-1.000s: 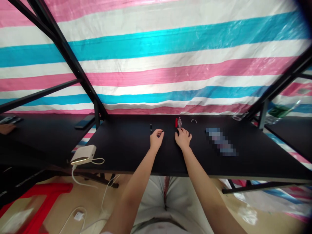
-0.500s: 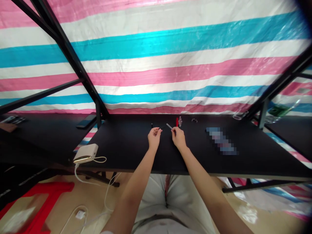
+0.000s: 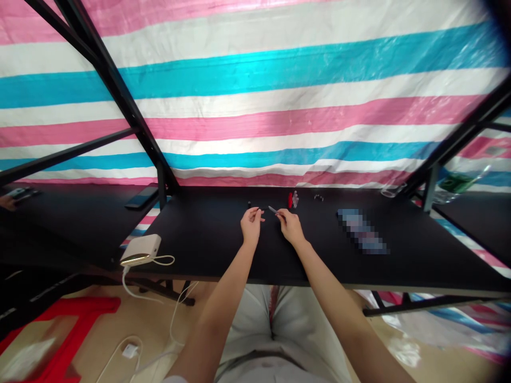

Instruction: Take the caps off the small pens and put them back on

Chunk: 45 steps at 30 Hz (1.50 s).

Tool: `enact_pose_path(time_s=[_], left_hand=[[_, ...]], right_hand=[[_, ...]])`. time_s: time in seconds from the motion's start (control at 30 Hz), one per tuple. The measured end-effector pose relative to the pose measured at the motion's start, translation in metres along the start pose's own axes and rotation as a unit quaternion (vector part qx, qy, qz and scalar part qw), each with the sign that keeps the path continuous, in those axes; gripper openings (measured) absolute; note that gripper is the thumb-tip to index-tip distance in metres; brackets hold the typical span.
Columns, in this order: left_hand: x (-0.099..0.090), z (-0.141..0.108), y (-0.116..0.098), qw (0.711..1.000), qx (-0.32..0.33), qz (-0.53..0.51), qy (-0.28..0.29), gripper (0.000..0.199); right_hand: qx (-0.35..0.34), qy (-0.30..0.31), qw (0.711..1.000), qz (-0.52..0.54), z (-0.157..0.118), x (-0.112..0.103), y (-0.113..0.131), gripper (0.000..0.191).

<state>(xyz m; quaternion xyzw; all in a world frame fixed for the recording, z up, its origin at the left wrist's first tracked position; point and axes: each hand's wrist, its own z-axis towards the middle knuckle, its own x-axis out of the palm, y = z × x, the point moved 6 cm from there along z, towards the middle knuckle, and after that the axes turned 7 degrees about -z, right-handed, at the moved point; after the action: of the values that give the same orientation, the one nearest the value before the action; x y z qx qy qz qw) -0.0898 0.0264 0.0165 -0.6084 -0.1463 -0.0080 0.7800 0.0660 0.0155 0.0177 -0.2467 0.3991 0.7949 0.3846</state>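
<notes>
Over the black table (image 3: 199, 239), my left hand (image 3: 251, 224) is pinched on a small dark thin piece, too small to name. My right hand (image 3: 290, 224) pinches a thin grey stick (image 3: 272, 209) whose free end points toward my left hand; a small gap separates the two hands. Just beyond my left hand stands a small black piece (image 3: 249, 204). Behind my right hand lie a red item (image 3: 290, 200) and several clear small pieces (image 3: 295, 199). Farther right is a small dark ring-like item (image 3: 318, 198).
A blurred-out flat object (image 3: 362, 231) lies on the right. A white power bank (image 3: 141, 249) with a cable sits at the left front edge. Beyond are a dark phone (image 3: 141, 197), a clear container (image 3: 393, 189) and black metal frame legs. At far left a person's hand (image 3: 7, 202) shows.
My hands have drifted slightly left, and the grey stick's free end has shifted left and a little down. At the far left, the other person's hand has moved left.
</notes>
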Motion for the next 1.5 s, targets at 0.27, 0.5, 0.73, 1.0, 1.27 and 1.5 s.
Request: enact_pose_path(time_s=[0.27,0.5,0.73,1.0,1.27,1.5], left_hand=[[-0.001,0.0,0.001,1.0,0.001,-0.003,-0.006,0.031],[0.011,-0.003,0.003,0.996,-0.013,0.03,0.089,0.049],[0.035,-0.015,0.013,0.952,0.073,0.168,0.245,0.025],[0.027,-0.011,0.012,0.956,0.097,0.221,0.166,0.019],[0.019,-0.012,-0.013,0.922,0.196,0.325,0.076,0.027],[0.051,0.008,0.009,0.898,0.169,0.357,0.192,0.049]], right_hand=[[0.0,-0.004,1.0,-0.005,0.0,-0.002,0.003,0.021],[0.003,-0.01,1.0,0.005,0.0,-0.005,0.004,0.02],[0.01,-0.02,1.0,0.006,0.0,-0.008,0.008,0.021],[0.095,-0.038,0.995,0.016,-0.003,-0.004,-0.01,0.02],[0.159,-0.05,0.981,0.096,-0.005,-0.003,-0.026,0.022],[0.157,-0.056,0.98,0.107,-0.003,-0.005,-0.025,0.021]])
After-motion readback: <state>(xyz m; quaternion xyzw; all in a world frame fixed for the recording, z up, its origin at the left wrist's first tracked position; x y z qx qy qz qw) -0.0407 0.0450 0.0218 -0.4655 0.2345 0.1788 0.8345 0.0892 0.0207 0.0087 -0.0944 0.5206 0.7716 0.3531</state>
